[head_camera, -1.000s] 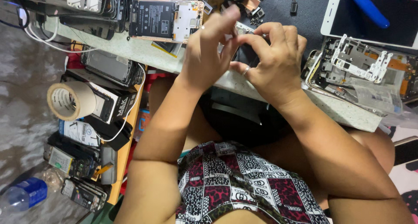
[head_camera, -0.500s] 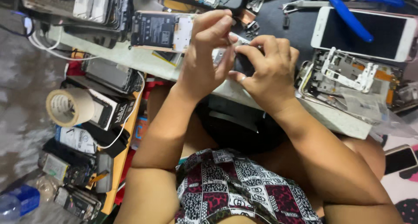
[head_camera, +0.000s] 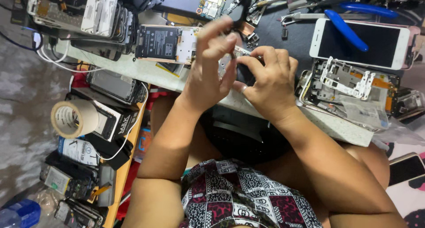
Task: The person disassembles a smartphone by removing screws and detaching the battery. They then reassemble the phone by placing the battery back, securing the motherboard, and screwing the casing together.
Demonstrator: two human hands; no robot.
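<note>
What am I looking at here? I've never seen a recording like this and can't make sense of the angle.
The camera sits on a person's head and looks down, so you see their own arms and lap. The left hand and right hand meet over a small phone part, pinching it between fingertips; what it is exactly is too hidden to tell. On the worktable lie an opened phone with its battery showing, a white phone with blue-handled pliers across it, and a stripped phone frame. A tape roll sits at lower left.

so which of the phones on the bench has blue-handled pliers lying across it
The white phone with the dark screen, face up at the far right. The blue-handled pliers rest on its screen; the opened phone beside the left hand shows its battery instead.
</note>
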